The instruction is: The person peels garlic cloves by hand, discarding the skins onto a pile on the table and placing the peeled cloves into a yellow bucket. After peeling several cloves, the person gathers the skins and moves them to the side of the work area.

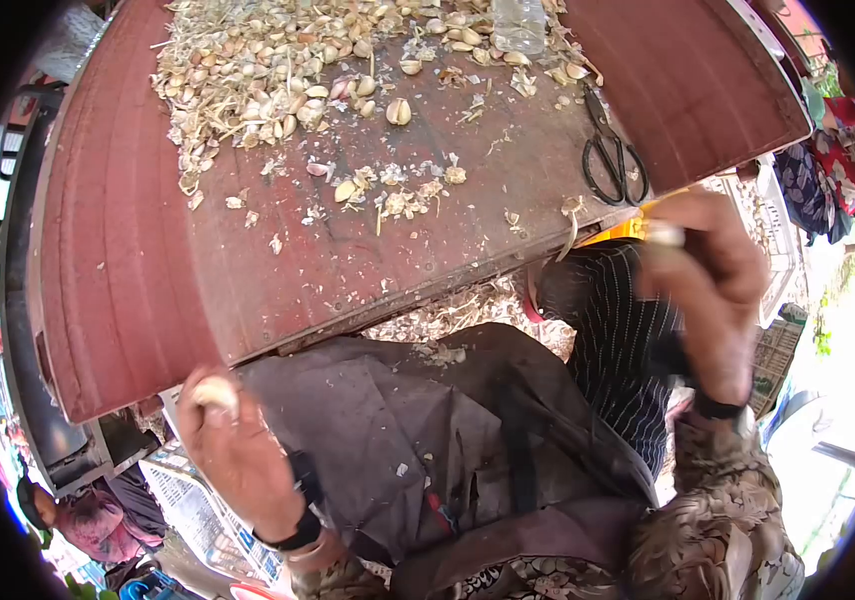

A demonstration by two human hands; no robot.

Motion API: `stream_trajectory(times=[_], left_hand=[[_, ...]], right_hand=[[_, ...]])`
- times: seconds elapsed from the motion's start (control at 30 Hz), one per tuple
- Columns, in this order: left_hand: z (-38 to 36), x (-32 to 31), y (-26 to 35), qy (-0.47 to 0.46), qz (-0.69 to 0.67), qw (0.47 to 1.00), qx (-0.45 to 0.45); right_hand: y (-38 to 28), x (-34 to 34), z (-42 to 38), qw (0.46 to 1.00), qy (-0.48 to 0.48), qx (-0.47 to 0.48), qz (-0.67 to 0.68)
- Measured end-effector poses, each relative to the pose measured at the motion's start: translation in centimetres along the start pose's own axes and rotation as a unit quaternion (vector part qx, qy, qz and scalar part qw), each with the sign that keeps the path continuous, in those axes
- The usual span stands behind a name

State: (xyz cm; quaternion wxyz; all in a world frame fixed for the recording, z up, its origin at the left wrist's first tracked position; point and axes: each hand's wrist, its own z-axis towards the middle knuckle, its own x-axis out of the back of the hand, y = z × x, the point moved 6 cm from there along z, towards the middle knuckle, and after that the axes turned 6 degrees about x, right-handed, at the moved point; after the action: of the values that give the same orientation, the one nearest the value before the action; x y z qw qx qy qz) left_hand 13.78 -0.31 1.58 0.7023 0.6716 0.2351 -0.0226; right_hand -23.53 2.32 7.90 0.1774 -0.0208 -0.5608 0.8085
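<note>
Near the lower left edge of the red table point(148, 250) is my left hand point(233, 450), its fingers closed on a pale garlic clove point(216, 394). My right hand point(713, 275), blurred by motion, is raised off the table's right front edge and pinches a small whitish piece, likely a garlic clove point(666, 235). Black-handled scissors point(616, 165) lie on the table just left of my right hand. A large heap of garlic cloves point(268, 90) covers the table's far side. One larger piece of garlic point(399, 111) and scattered skins point(406, 203) lie nearer to me.
A clear plastic object point(520, 25) stands among the garlic at the back. A dark apron point(398, 430) covers my lap. White crates are at the lower left point(213, 520) and right point(773, 240). Another person point(98, 525) is at the far lower left.
</note>
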Motion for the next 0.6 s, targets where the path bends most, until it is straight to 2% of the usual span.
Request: stream_trajectory(times=[0.03, 0.07, 0.1, 0.13, 0.17, 0.2, 0.23, 0.27, 0.3, 0.33, 0.37, 0.4, 0.43, 0.47, 0.5, 0.57, 0.6], left_hand=[[0.0, 3.3, 1.6, -0.015, 0.147, 0.987, -0.064], [-0.5, 7.1, 2.3, 0.117, 0.340, 0.932, -0.052], [-0.8, 9.5, 2.6, 0.120, 0.341, 0.931, -0.054], [-1.2, 11.3, 3.1, 0.132, 0.472, 0.865, -0.102], [-1.4, 11.8, 3.3, 0.140, 0.593, 0.780, -0.146], [-1.1, 9.9, 3.1, 0.092, 0.583, 0.790, -0.166], [-0.7, 8.2, 2.2, 0.056, 0.547, 0.825, -0.129], [0.1, 4.4, 1.4, 0.020, 0.528, 0.844, -0.095], [1.0, 1.3, 0.2, -0.014, 0.460, 0.886, -0.056], [2.4, -0.8, -1.5, -0.055, 0.451, 0.890, -0.047], [3.8, -4.2, -2.5, -0.104, 0.475, 0.869, -0.091], [5.0, -7.4, -3.6, -0.152, 0.497, 0.844, -0.133], [6.6, -9.3, -5.3, -0.171, 0.500, 0.837, -0.139], [8.1, -10.6, -7.5, -0.190, 0.504, 0.830, -0.145], [9.7, -11.3, -9.8, -0.191, 0.504, 0.830, -0.141], [11.1, -12.7, -12.6, -0.176, 0.581, 0.743, -0.281], [11.1, -13.0, -12.7, -0.177, 0.582, 0.743, -0.278]], right_hand=[[-0.3, 3.3, -0.9, 0.997, 0.042, -0.020, -0.057], [-0.5, 6.4, -1.6, 0.988, 0.084, -0.049, -0.120], [-0.3, 9.0, -2.1, 0.963, 0.107, -0.083, -0.233], [0.6, 11.8, -2.5, 0.915, 0.074, -0.063, -0.391], [1.3, 13.4, -3.0, 0.852, 0.021, 0.000, -0.522], [1.9, 13.9, -3.5, 0.853, 0.034, -0.003, -0.520], [2.2, 14.1, -3.5, 0.855, 0.044, -0.003, -0.518], [2.6, 13.2, -2.9, 0.905, 0.035, -0.041, -0.422], [2.7, 11.2, -2.3, 0.943, 0.029, -0.082, -0.322], [2.1, 8.2, -1.1, 0.954, 0.006, -0.110, -0.280], [1.9, 5.3, -0.1, 0.969, -0.016, -0.096, -0.227], [1.8, 2.8, 1.4, 0.968, -0.057, -0.071, -0.232], [2.3, 0.7, 2.7, 0.973, -0.073, -0.005, -0.218], [2.7, -1.2, 4.2, 0.972, -0.096, -0.013, -0.213], [3.2, -2.9, 5.9, 0.970, -0.118, 0.016, -0.212], [5.0, -5.6, 9.0, 0.966, -0.142, 0.043, -0.209], [6.3, -6.9, 10.1, 0.963, -0.167, 0.039, -0.208]])
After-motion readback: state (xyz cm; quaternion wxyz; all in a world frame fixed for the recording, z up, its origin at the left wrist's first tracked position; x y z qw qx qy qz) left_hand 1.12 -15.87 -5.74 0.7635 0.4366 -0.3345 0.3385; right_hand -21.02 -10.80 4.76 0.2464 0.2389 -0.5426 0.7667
